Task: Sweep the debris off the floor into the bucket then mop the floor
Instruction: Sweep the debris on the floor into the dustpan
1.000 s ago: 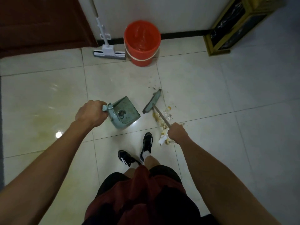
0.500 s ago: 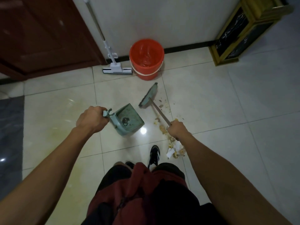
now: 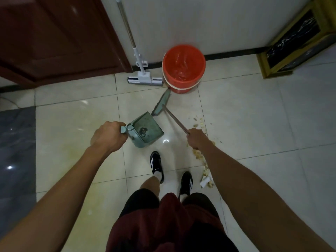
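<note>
My left hand (image 3: 107, 136) grips the handle of a green dustpan (image 3: 145, 129), held tilted above the floor with a small dark clump inside. My right hand (image 3: 197, 140) grips the brown shaft of a broom (image 3: 161, 103), whose green head lies close to the base of the orange bucket (image 3: 183, 68). The bucket stands by the wall with an orange liner in it. Yellowish debris (image 3: 200, 154) and a white scrap lie scattered on the tiles under and behind my right forearm. A white mop (image 3: 144, 78) leans on the wall left of the bucket.
A dark red door (image 3: 54, 39) fills the upper left. A gold-framed black cabinet (image 3: 298, 42) stands at the upper right. My two feet in black shoes (image 3: 156, 164) stand between the dustpan and the debris. Dark grey tiling runs along the left edge.
The broom head has moved forward, away from the debris and up to the bucket's base. I have stepped closer to the wall, with the dustpan carried along.
</note>
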